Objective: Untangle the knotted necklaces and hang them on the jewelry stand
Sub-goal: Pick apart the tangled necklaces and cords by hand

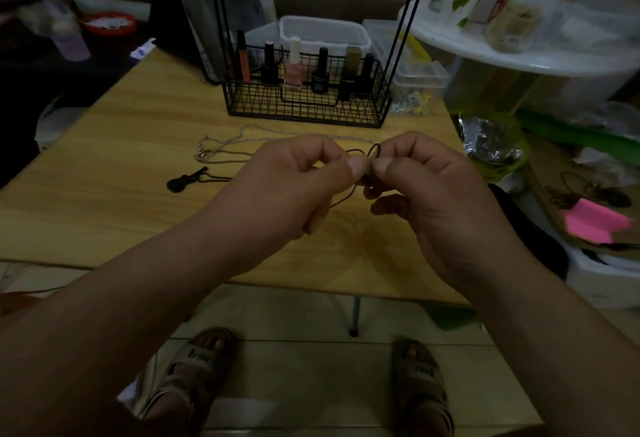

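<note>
My left hand [294, 180] and my right hand [426, 187] meet above the middle of the wooden table [104, 221], thumbs and forefingers pinching a knot in a thin black cord necklace [375, 149]. Small black loops stick up between the fingertips. The cord trails left to a black guitar-shaped pendant [183, 180] lying flat on the table. A silver chain necklace [225, 140] lies in loose loops behind my hands. The jewelry stand's thin black uprights [407, 31] rise from a black wire basket [304, 104] at the table's back.
The basket holds several nail polish bottles [294, 67]. Clear plastic boxes [323, 32] sit behind it. A cluttered white round table [519, 55] and bags crowd the right side. A pink folded paper [595, 221] lies at far right. My sandalled feet show below the table's front edge.
</note>
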Available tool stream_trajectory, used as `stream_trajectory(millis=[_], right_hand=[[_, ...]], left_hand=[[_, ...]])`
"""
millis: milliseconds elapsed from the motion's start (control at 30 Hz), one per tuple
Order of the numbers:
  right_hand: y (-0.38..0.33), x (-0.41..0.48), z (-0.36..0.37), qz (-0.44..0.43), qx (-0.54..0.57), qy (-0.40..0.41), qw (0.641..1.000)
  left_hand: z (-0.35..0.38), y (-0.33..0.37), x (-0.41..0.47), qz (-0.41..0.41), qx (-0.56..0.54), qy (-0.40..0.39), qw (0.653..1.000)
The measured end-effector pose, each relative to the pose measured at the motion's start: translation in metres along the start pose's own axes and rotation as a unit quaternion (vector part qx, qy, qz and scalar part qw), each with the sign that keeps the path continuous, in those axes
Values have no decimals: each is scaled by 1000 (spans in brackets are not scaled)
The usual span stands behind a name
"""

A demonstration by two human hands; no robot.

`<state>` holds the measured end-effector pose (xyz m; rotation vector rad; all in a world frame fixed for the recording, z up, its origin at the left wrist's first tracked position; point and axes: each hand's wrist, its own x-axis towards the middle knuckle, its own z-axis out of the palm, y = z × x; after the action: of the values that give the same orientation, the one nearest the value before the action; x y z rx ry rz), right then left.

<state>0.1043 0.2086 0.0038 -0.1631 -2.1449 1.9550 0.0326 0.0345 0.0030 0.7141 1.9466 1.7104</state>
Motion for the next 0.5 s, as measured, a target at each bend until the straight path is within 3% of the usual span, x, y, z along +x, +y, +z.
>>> stream_trajectory(millis=[200, 500], right_hand=[[3, -1, 0, 1, -5, -9, 1000], [5, 1, 3, 105, 125, -57, 985]], left_hand=[[3, 0, 2, -4, -48, 18, 999], [5, 0, 2, 18, -33, 28, 999]])
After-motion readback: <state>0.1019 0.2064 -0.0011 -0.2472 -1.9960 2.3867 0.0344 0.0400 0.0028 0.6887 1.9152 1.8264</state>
